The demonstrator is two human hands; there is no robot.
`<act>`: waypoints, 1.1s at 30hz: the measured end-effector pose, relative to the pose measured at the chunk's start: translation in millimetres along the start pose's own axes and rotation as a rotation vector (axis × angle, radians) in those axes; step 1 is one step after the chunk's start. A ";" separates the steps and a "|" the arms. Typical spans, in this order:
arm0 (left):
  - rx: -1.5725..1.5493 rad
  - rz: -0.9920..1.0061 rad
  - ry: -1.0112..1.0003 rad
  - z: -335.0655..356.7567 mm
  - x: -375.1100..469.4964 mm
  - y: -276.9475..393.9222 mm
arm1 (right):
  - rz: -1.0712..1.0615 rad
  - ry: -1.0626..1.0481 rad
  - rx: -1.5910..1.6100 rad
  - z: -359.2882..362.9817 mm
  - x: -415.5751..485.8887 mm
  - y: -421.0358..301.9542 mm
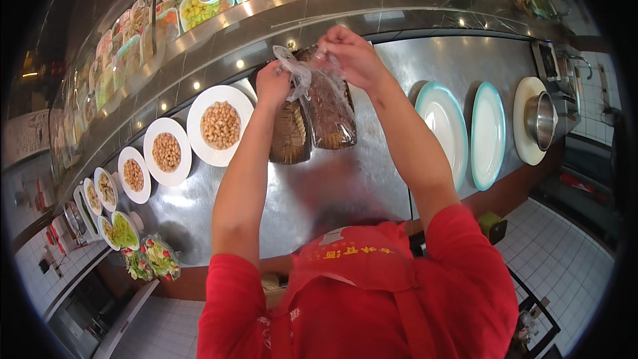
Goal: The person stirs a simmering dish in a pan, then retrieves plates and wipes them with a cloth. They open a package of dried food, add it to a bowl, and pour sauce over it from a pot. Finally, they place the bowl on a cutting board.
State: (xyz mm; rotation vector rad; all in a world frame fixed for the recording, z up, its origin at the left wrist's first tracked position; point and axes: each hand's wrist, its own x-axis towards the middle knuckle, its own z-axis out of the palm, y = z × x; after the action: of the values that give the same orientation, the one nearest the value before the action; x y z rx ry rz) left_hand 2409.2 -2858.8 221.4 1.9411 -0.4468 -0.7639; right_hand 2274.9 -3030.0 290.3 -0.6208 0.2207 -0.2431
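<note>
My left hand (273, 85) grips a bunched piece of clear plastic film (299, 77). A little to the right and higher, my right hand (353, 57) pinches another part of the clear plastic, fingers curled. Below the hands, two dark patterned trays of sliced food lie side by side on the steel counter. The right tray (331, 114) has shiny clear plastic over its dark slices. On the left tray (289, 137) sit paler brown slices, its upper part hidden by my left hand. Whether the film is a bag or a sheet, I cannot tell.
White plates of peanuts (220, 125) line the counter's left side, with bowls and bagged salad (160, 259) beyond. To the right stand oval blue-rimmed plates (488, 134) and a steel bowl (541, 119) on a round board (524, 152). A glass-fronted food display (214, 10) runs behind a raised ledge.
</note>
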 end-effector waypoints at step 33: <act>0.394 0.888 -1.288 215.6 -224.7 75.9 | -0.442 0.536 0.456 -74.8 -397.6 97.0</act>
State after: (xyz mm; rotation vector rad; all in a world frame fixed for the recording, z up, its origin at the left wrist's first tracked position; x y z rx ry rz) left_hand 2098.7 -2901.6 288.3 1.0634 -2.1572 -1.2546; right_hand 1892.6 -2879.4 225.1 -0.1301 0.5260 -0.8645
